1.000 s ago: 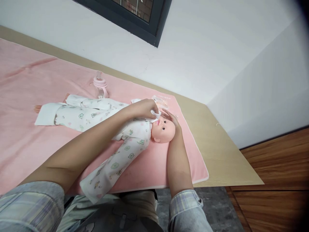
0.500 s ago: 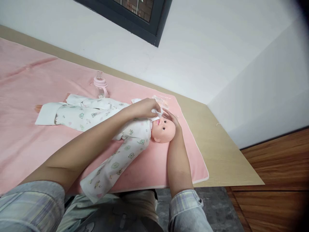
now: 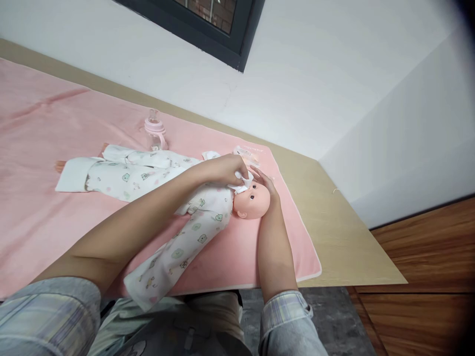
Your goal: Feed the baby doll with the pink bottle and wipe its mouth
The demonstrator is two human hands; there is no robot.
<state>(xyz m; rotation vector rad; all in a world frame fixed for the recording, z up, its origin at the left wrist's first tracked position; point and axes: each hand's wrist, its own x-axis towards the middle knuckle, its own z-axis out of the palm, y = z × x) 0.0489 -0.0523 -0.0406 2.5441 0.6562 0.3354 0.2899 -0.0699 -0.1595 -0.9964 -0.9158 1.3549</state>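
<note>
At the far left, the pink blanket (image 3: 33, 163) spreads over the pale surface (image 3: 319, 212), with creases running through it. The doll (image 3: 252, 201) lies on its back across the blanket, bare feet toward the left and head toward the right. It wears a white outfit (image 3: 118, 178) printed with small green and pink figures. One sleeve (image 3: 178, 252) stretches down toward the person, its cuff reaching past the near edge of the surface.

Beyond the doll's legs, a clear baby bottle (image 3: 155, 138) with a pink collar and handle is on the blanket, its teat end toward the wall (image 3: 222, 99). Above the wall's middle part is a dark-framed window (image 3: 222, 44).

Right of the bottle, the left forearm passes over the doll's body. The left hand (image 3: 228, 169) has its fingers closed on a white cloth (image 3: 243, 184), pinching it against the lower part of the doll's face; the mouth is hidden, while both eyes show. A clear packet (image 3: 248, 156) lies on the blanket just beyond this hand.

The right hand (image 3: 267, 184) is open and cupped along the far side and top of the doll's head, its fingers extended toward the left hand; part of the palm is hidden behind the head. Farther right, past the blanket's white edge, the bare surface narrows to a corner beside brown wood-grain panels (image 3: 423, 247).
</note>
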